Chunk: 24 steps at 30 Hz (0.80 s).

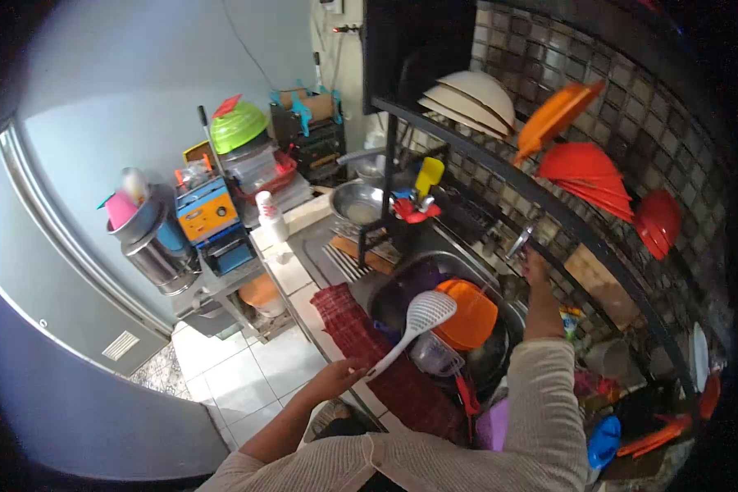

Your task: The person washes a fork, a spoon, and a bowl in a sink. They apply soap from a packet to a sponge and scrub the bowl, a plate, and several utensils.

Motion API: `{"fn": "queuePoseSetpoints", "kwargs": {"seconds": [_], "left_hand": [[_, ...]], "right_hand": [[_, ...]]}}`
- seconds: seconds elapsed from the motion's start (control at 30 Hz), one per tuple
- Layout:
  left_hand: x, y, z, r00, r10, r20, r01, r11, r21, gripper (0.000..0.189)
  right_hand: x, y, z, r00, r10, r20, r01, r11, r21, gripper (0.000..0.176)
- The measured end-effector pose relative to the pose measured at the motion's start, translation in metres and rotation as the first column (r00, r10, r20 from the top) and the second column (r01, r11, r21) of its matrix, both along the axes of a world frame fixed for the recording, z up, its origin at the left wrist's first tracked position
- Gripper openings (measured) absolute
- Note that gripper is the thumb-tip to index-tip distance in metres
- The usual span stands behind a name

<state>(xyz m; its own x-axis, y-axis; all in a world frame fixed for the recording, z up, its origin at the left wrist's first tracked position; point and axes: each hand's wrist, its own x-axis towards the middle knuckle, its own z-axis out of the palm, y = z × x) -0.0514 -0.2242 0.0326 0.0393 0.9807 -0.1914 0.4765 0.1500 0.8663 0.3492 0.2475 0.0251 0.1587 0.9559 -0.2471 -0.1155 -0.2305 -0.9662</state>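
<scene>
My left hand (341, 380) is closed round the handle end of a light grey skimmer (429, 312), whose perforated head is over the sink (447, 261). Up at the tap (520, 240) on the far side, my right hand (535, 267) has its fingers on or against the metal; how they close there is partly hidden. Inside the sink lies an orange plastic basin (470, 318). Beside it is a clear strainer or cup (436, 358), and a red handle (466, 395) sticks out toward me. A dark red checked cloth (410, 395) covers the front counter edge.
Overhead a black rack (541, 197) holds white bowls (473, 101), an orange bowl (554, 117) and red bowls (586, 175). Left of the sink stand a metal bowl (358, 202) and a white bottle (271, 216). A blue and orange machine (207, 215) sits farther left.
</scene>
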Motion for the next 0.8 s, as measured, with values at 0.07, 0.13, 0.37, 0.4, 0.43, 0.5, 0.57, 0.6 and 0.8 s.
{"fn": "queuePoseSetpoints", "kwargs": {"seconds": [0.07,0.13,0.37,0.4,0.43,0.5,0.57,0.6,0.8], "left_hand": [[-0.013,-0.012,-0.023,0.999,0.044,0.016,-0.044,0.999,0.018,0.032],[-0.017,-0.020,-0.023,0.998,0.063,0.017,-0.062,0.998,-0.011,0.034],[-0.006,0.001,-0.039,0.999,0.035,-0.012,-0.036,0.997,-0.069,0.032],[0.000,0.009,-0.035,1.000,0.007,0.011,-0.006,0.999,-0.051,0.033],[0.005,0.019,-0.033,0.999,-0.032,0.009,0.032,0.998,-0.056,0.033],[0.019,0.036,-0.031,0.982,-0.132,-0.133,0.129,0.991,-0.036,0.034],[0.038,0.049,-0.026,0.965,-0.150,-0.214,0.154,0.988,0.002,0.041],[0.044,0.055,-0.023,0.941,-0.134,-0.311,0.177,0.978,0.115,0.044],[0.037,0.084,-0.051,0.846,-0.162,-0.508,0.276,0.948,0.159,0.052]], "right_hand": [[-0.002,0.003,0.009,0.998,0.053,-0.021,-0.053,0.998,-0.021,0.023],[-0.004,0.004,0.005,0.970,-0.194,-0.148,0.176,0.976,-0.128,0.019],[-0.018,-0.068,-0.013,0.897,-0.158,-0.413,0.136,0.987,-0.083,0.010],[-0.027,-0.107,-0.004,0.830,-0.044,-0.556,-0.011,0.995,-0.095,0.007],[-0.033,-0.153,0.007,0.727,0.058,-0.684,-0.153,0.985,-0.079,0.005],[-0.032,-0.215,0.012,0.632,0.153,-0.760,-0.357,0.927,-0.111,0.006],[-0.026,-0.272,0.017,0.678,0.101,-0.728,-0.271,0.955,-0.119,0.006],[-0.015,-0.293,0.016,0.714,0.096,-0.693,-0.236,0.966,-0.110,0.006],[0.054,-0.373,-0.006,0.806,-0.130,-0.578,0.128,0.991,-0.045,0.008]]}}
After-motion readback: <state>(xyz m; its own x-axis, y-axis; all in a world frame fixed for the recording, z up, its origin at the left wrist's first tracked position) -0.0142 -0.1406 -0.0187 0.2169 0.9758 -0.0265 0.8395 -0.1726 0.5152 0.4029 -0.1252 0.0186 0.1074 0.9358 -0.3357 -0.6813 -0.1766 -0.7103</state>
